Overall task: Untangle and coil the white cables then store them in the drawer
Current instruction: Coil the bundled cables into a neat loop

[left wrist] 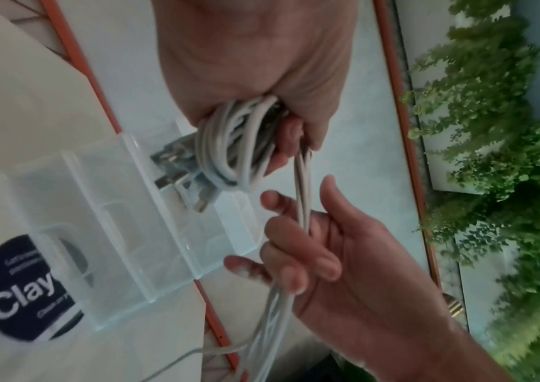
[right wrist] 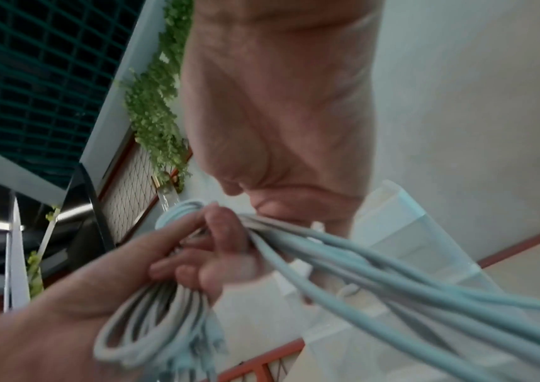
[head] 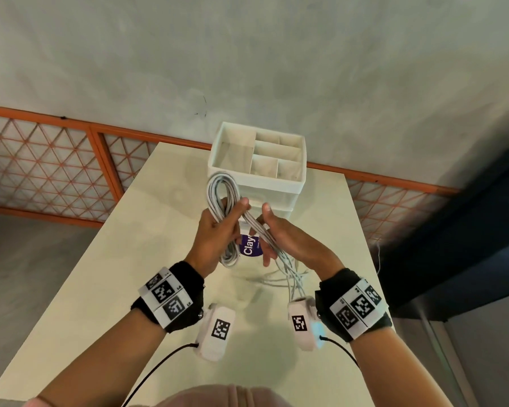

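Head view, cables: bundle of thin white round cables (head: 221, 201) wound into a long loop, held up over the table in front of the drawer unit, top of the loop poking up toward 12 o'clock, bottom hanging toward 6.
Loose ends: the rest of the white strands (head: 288, 268) run off toward 5 o'clock from the coil, through the other hand and down onto the tabletop, still kinda messy there.
Left hand: left hand (head: 215, 233) has its fingers and thumb wrapped round the middle of the coil, pretty tight grip. Left wrist view shows the loops (left wrist: 232, 144) bunched up in the fist.
Right hand: right hand (head: 294, 239) at 3 o'clock of the left one, nearly touching, fingers curled around the loose strands with the thumb up.
Plugs: some connector ends hang off the coil in the left wrist view, too blurry to say what type.
Drawer unit: white plastic desktop organiser (head: 299, 188) at 12 o'clock of the hands, open divided compartments on top, drawers below. Can't tell if a drawer is open.
Sticker: round dark purple label reading "Clay" (head: 249, 245), just under the hands.
Table: pale cream rectangular tabletop (head: 100, 274).
Background: grey wall, orange-framed lattice panels (head: 41, 171) at 10 o'clock.
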Demonstrator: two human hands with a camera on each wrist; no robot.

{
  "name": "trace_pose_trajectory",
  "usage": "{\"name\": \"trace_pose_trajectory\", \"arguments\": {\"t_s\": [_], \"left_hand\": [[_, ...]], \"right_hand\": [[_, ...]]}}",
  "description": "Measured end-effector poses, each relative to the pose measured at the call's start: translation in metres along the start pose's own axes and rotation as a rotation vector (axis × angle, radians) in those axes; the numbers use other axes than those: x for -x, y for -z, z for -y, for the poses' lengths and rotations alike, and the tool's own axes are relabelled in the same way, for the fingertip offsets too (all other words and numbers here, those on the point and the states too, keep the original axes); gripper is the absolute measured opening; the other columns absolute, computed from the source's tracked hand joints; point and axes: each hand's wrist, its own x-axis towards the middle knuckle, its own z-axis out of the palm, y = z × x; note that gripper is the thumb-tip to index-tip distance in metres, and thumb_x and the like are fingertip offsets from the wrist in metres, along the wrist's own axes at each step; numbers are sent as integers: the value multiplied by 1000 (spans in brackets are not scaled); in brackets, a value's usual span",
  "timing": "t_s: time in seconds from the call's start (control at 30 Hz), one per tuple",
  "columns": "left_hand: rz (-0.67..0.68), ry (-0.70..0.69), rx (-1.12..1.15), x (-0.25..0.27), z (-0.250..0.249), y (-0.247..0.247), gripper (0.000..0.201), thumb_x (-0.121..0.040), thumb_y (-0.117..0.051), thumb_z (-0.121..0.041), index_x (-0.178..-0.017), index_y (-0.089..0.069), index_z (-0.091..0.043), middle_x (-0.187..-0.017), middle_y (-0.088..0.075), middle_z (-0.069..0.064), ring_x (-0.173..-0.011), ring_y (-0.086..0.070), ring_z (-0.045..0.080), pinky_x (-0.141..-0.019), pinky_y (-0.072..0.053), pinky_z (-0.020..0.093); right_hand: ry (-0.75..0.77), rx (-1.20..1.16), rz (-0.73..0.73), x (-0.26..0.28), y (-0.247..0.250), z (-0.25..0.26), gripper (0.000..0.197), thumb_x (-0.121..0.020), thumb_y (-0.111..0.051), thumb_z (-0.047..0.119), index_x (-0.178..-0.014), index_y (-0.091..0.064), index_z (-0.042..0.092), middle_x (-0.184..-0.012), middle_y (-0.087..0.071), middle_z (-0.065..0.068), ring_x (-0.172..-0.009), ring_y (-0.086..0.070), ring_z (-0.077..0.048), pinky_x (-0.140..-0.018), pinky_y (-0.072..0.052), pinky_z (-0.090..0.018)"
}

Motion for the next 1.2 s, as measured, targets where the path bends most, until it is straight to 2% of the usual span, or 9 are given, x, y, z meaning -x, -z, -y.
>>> {"name": "trace_pose_trajectory", "arguments": {"t_s": [0.13,0.27,0.4,0.5,0.67,0.83,0.97,1.1,1.2], "left_hand": [[-143,-24,-33,-12,-4,5,44,-91,-61,-31,-81,-56,11,-50,-39,2,-42,-36,13,-46,-36,25],[-236,-52,-28,-23,-7,12,27,-91,-61,-30,-82,-59,-4,-62,-40,9,-47,-33,13,-44,-32,20],[-276,-31,28,-28,-6,14,29,-92,-60,-32,-77,-54,-8,-55,-38,2,-47,-34,10,-45,-31,18],[-270,34,103,-31,-2,12,36,-93,-55,-37,-65,-51,-16,-53,-41,-5,-48,-39,8,-49,-35,21],[-259,102,231,-34,-6,11,38,-94,-52,-39,-63,-53,-18,-52,-42,-3,-44,-39,7,-45,-34,21],[-196,190,496,-37,-10,9,32,-94,-54,-34,-65,-51,-21,-52,-45,-8,-44,-39,6,-55,-37,21],[-271,239,616,-37,-6,18,33,-95,-53,-33,-65,-46,-21,-46,-41,-9,-40,-37,4,-53,-39,20],[-311,229,706,-42,-11,34,34,-95,-53,-33,-64,-43,-21,-45,-37,-10,-38,-36,4,-49,-38,18],[-263,198,601,-40,-12,33,31,-94,-54,-31,-66,-45,-21,-46,-36,-10,-38,-33,4,-47,-40,18]], "right_hand": [[133,-50,-131,-2,-7,-3,25,-97,-45,39,-105,-45,15,-63,-55,2,-50,-50,-11,-57,-43,-24],[181,-128,-266,1,-7,-1,26,-89,-64,22,-111,-52,15,-76,-60,1,-46,-52,-2,-46,-39,-11],[217,-237,-252,4,-12,9,21,-89,-65,17,-109,-63,10,-77,-66,-7,-45,-48,-1,-45,-36,-11],[210,-287,-102,2,-24,9,32,-92,-60,15,-123,-61,12,-75,-63,-1,-45,-39,-7,-43,-33,-16],[203,-106,165,4,-30,1,49,-100,-43,24,-142,-29,44,-67,-52,-1,-49,-41,-10,-50,-38,-16],[153,64,313,6,-39,-8,59,-102,-34,33,-124,4,73,-74,-55,5,-59,-47,-12,-65,-46,-17],[207,65,353,8,-25,-20,61,-101,-42,26,-140,-8,58,-88,-63,-11,-64,-50,-14,-66,-47,-21],[158,-123,174,16,-6,-35,46,-93,-57,14,-131,-50,39,-73,-60,-1,-51,-43,-3,-52,-38,-13],[167,-131,44,18,5,-35,41,-90,-59,4,-126,-55,22,-69,-58,8,-52,-47,1,-50,-33,-14]]}}
